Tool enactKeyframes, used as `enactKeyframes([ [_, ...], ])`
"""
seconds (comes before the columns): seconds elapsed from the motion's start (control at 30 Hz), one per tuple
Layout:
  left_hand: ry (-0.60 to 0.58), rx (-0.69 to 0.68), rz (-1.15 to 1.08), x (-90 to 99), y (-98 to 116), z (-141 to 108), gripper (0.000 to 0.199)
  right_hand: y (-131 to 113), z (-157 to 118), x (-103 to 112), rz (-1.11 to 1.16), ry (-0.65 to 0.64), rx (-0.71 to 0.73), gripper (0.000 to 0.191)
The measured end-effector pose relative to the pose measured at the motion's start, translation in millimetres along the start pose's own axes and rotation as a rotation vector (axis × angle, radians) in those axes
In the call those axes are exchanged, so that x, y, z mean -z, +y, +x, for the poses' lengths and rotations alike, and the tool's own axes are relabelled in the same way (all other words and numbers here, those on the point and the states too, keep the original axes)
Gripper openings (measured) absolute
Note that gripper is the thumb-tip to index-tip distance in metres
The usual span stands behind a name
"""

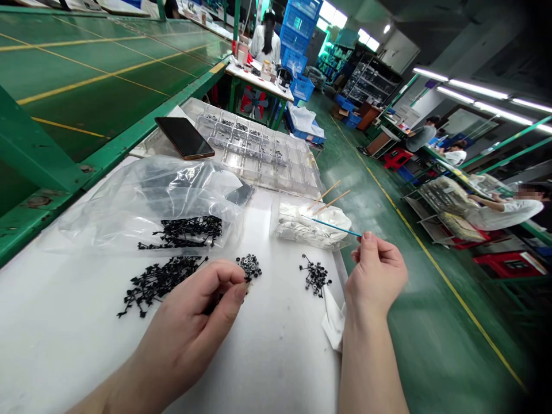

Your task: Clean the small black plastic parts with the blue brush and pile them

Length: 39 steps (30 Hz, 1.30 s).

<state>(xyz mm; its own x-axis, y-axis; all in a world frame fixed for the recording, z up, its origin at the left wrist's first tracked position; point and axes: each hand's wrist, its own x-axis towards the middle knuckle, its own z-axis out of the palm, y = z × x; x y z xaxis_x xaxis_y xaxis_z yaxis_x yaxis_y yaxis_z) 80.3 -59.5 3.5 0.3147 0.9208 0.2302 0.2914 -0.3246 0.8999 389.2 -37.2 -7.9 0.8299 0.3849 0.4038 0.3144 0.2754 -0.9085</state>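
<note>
My left hand (190, 325) pinches a small dark piece, partly hidden by the fingers, beside a cluster of black ringed parts (249, 267). My right hand (375, 276) holds a thin blue stick (336, 228) between finger and thumb, its tip pointing left. Another black cluster (315, 276) lies just left of that hand. A larger heap of black moulded sprues (161, 283) sits by my left hand, and more black sprues (187, 232) lie on a clear plastic bag (146, 207). Both lie on a white work surface (276, 356).
A clear compartment organiser (250, 146) and a phone (184, 138) sit beyond the bag. To the right are a bag of white cloth (313, 225), wooden sticks (328, 196) and a white tissue (334, 319). A green bench (86, 86) runs along the left; co-workers sit further away.
</note>
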Motion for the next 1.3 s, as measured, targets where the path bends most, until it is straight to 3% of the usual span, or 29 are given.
enactKeyframes([
  [0.43, -0.002, -0.034, -0.029, -0.9, -0.6, 1.7, 0.014, -8.1, 3.4, 4.2, 0.151, 0.020, -0.033, 0.037],
  [0.53, -0.009, -0.033, -0.061, -1.1, 1.5, 2.7, 0.015, -18.5, 2.5, 4.8, 0.337, -0.056, -0.184, 0.037],
  [0.67, -0.010, -0.058, -0.102, -0.9, 3.7, 3.7, 0.015, -30.0, -5.0, 3.2, 0.593, -0.182, -0.499, 0.038],
  [0.77, -0.005, -0.068, -0.121, 0.7, 6.2, 3.2, 0.014, -34.6, -16.3, 0.9, 0.650, -0.266, -0.611, 0.038],
  [0.97, 0.016, -0.063, -0.166, 4.1, 13.4, 2.8, 0.014, -42.3, -39.3, -3.2, 0.611, -0.409, -0.603, 0.031],
  [1.3, 0.020, -0.061, -0.172, 4.5, 14.1, 3.1, 0.012, -47.6, -44.9, -4.4, 0.557, -0.394, -0.575, 0.031],
])
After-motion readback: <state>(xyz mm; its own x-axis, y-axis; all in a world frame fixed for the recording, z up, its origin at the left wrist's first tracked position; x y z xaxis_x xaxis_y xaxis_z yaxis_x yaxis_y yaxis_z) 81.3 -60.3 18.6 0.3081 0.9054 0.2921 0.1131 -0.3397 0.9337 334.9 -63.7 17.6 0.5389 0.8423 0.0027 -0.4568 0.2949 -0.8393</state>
